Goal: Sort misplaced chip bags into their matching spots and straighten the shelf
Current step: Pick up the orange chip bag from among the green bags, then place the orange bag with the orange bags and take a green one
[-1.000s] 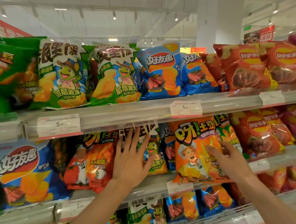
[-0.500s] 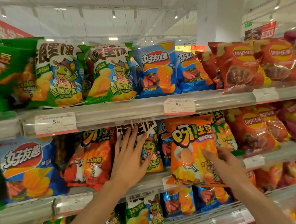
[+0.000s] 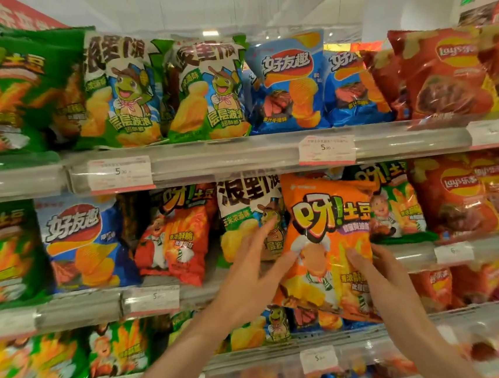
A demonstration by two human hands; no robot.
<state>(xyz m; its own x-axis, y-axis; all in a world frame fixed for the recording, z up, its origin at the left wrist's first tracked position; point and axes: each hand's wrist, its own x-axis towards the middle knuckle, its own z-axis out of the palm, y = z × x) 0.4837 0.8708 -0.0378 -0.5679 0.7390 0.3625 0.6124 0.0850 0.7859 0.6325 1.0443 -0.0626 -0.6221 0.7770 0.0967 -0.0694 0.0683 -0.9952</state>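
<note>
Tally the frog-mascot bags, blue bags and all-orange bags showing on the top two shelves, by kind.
frog-mascot bags: 3
blue bags: 3
orange bag: 1, half pulled off the middle shelf
Total: 7 (anything hidden behind these is not counted)

White ceiling (image 3: pixel 164 11) with small spotlights; white pillar (image 3: pixel 388 1) at right; red banner (image 3: pixel 3 14) top left.
</note>
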